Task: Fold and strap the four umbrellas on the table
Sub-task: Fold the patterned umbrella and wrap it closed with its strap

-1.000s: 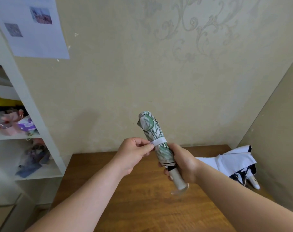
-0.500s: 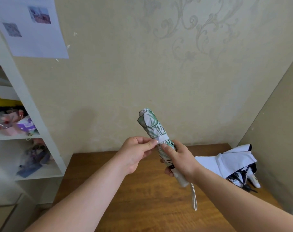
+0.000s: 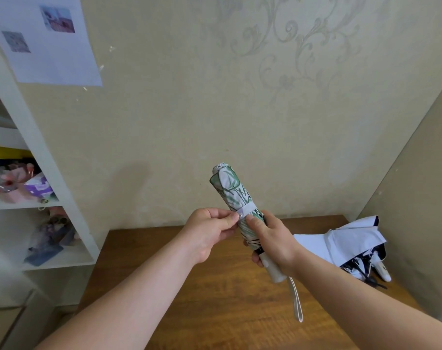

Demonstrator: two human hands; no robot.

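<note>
A rolled white umbrella with a green leaf print (image 3: 231, 188) is held up above the wooden table (image 3: 214, 299), tip pointing up and left. My right hand (image 3: 270, 242) grips its lower body near the cream handle (image 3: 273, 270), thumb pressing beside the white strap (image 3: 246, 209) wrapped round the roll. My left hand (image 3: 209, 232) pinches the end of that strap. A cream wrist loop (image 3: 297, 303) hangs from the handle. A second umbrella, white outside and dark inside (image 3: 346, 245), lies loose and unfolded at the table's right.
A white shelf unit (image 3: 53, 178) with pink and purple items stands at the left. Papered walls close in behind and on the right of the table. A sheet of paper (image 3: 45, 41) is taped to the wall at upper left.
My right thumb moved up onto the roll next to the strap. The wrist loop dropped free and now hangs from the handle. The umbrella shifted slightly upward.
</note>
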